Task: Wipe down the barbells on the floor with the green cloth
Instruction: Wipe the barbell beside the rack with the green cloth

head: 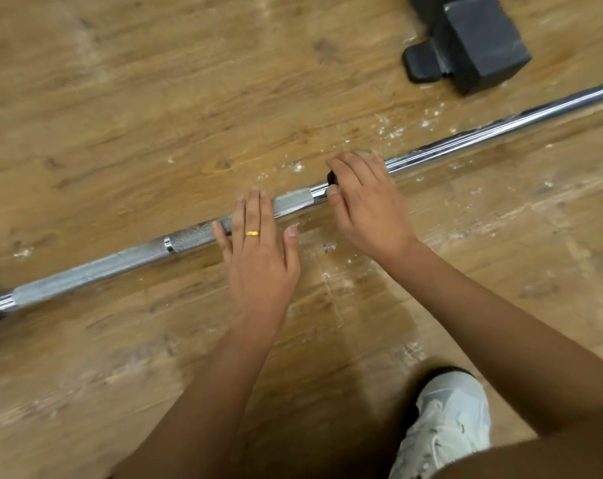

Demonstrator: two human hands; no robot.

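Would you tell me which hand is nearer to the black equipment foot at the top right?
Right. The right hand grips the barbell below and left of the black foot; the left hand lies flat on the bar, farther left.

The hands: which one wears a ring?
The left hand, lying flat and open across the barbell, has a gold ring. The right hand, curled around the bar, has none visible.

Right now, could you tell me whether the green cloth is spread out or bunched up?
Bunched up, apparently: only a green sliver of the cloth shows beyond the right hand, closed over the barbell. The rest is hidden.
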